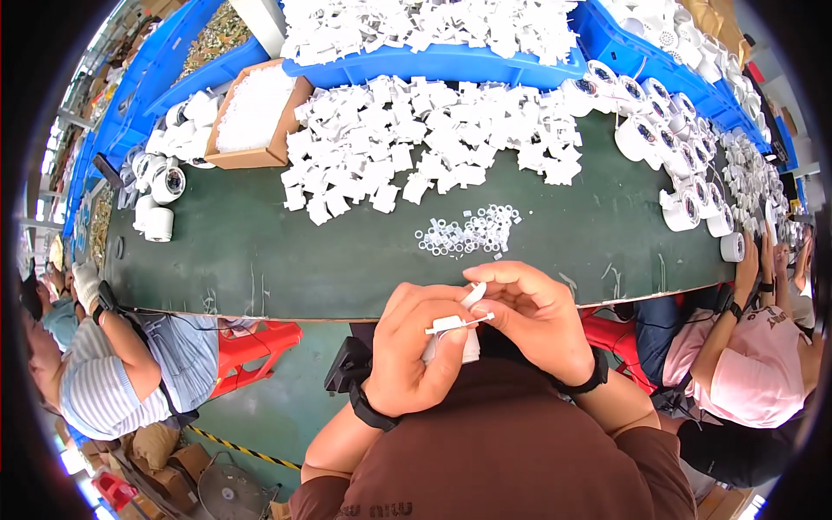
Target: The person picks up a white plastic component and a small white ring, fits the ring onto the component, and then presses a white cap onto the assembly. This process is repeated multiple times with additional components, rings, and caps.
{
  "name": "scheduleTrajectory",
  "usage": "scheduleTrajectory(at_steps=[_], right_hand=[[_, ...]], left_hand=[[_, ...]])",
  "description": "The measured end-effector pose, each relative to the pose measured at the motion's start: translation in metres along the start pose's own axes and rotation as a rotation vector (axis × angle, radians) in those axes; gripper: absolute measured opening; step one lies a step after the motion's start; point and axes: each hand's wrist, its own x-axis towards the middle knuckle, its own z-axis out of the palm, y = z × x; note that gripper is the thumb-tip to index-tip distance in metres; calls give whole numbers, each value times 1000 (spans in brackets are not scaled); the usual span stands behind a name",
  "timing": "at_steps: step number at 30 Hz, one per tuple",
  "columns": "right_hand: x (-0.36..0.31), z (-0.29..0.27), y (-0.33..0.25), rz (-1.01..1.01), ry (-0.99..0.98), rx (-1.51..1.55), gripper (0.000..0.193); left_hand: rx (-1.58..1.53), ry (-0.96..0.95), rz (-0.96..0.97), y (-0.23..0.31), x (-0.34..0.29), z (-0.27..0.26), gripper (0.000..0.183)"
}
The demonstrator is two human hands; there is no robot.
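While a white part [448,324] was clamped in the left hand [414,351] and pinched by the right hand [539,322] before the table [303,260], it seemed unfinished; heaped white pieces [433,130] and small rings [472,232] were left waiting.

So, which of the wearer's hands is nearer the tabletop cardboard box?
Left. In view, the left hand is below and right of the box; the right hand is farther right.

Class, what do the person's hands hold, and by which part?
A white piece: left hand around its body, right hand at its right end; contact partly hidden.
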Motion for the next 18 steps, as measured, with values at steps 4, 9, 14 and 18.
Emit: scheduleTrajectory(at_steps=[4, 9, 14, 18], right_hand=[[4, 8, -4, 104, 37, 135, 34], [8, 11, -9, 14, 148, 216, 35], [-1, 15, -19, -13, -27, -118, 42], [6, 25, -5, -132, -25, -220, 45]], left_hand=[[231, 51, 146, -4, -3, 2, 13], [201, 52, 90, -9, -7, -4, 13], [261, 175, -79, -12, -6, -5, 17], [297, 153, -100, -7, -2, -4, 24]])
